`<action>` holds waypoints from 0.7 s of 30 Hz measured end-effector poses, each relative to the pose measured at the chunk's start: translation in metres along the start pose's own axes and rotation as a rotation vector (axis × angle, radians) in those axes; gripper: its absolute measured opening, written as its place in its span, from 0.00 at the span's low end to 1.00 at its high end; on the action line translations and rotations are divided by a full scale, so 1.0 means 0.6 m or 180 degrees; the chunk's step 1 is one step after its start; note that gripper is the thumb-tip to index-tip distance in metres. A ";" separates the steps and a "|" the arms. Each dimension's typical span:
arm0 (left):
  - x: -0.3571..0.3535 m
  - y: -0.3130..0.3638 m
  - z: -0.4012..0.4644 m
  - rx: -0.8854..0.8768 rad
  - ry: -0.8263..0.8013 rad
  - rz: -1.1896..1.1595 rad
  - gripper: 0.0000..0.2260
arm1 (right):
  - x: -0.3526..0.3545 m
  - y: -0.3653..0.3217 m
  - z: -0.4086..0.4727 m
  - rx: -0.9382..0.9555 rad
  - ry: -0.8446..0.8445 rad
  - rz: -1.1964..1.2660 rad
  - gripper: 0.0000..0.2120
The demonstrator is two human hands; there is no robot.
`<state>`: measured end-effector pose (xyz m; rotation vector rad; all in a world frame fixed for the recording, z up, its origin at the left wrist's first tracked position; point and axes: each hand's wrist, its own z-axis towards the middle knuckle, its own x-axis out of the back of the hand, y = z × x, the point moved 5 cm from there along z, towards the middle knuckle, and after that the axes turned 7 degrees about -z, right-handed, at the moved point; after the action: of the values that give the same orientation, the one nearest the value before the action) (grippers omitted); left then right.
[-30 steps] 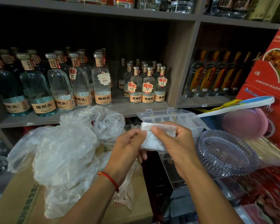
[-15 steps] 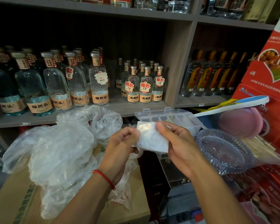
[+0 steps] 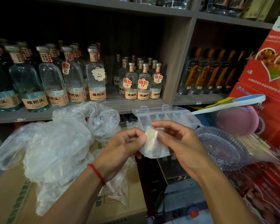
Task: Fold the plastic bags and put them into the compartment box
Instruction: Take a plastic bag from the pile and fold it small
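Observation:
A small folded clear plastic bag [image 3: 153, 145] is held between both hands in the middle of the view. My left hand [image 3: 126, 145] pinches its left edge and my right hand [image 3: 176, 139] pinches its upper right part, where one flap stands turned up. Just behind the hands lies the clear compartment box [image 3: 166, 116] with its lid open and several narrow compartments showing. A loose heap of crumpled clear plastic bags [image 3: 55, 143] rests on a cardboard carton [image 3: 11, 199] at the left.
A ribbed glass dish [image 3: 223, 147] sits right of the hands, beside a bundle of bamboo skewers [image 3: 255, 141] and a pink round object [image 3: 236, 118]. Red gift boxes [image 3: 268, 75] stack at the right. Shelves of liquor bottles [image 3: 95, 75] fill the background.
The bag has been folded smaller between the hands, one flap now turned up. Both hands have shifted slightly lower and to the right in front of the box.

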<state>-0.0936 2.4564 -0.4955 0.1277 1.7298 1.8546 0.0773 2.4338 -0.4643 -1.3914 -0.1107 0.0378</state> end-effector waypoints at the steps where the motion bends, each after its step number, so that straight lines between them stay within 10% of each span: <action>1: -0.003 0.000 -0.001 0.0031 -0.0050 -0.0013 0.07 | -0.004 -0.002 -0.001 0.0042 -0.0099 0.0031 0.15; 7: -0.011 -0.002 -0.005 0.0131 -0.0152 -0.0117 0.18 | -0.024 -0.014 -0.005 0.0091 -0.0632 0.0488 0.17; 14: -0.034 -0.012 -0.006 0.0587 -0.0336 -0.0645 0.27 | -0.012 -0.010 0.002 0.0102 0.0338 0.0424 0.14; 21: -0.059 -0.036 -0.004 0.0660 -0.0375 -0.0287 0.07 | -0.016 0.002 -0.001 -0.0176 0.0349 0.0158 0.14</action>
<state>-0.0581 2.4369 -0.5046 0.2321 1.8111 1.5695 0.0678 2.4325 -0.4664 -1.4483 0.0142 -0.0003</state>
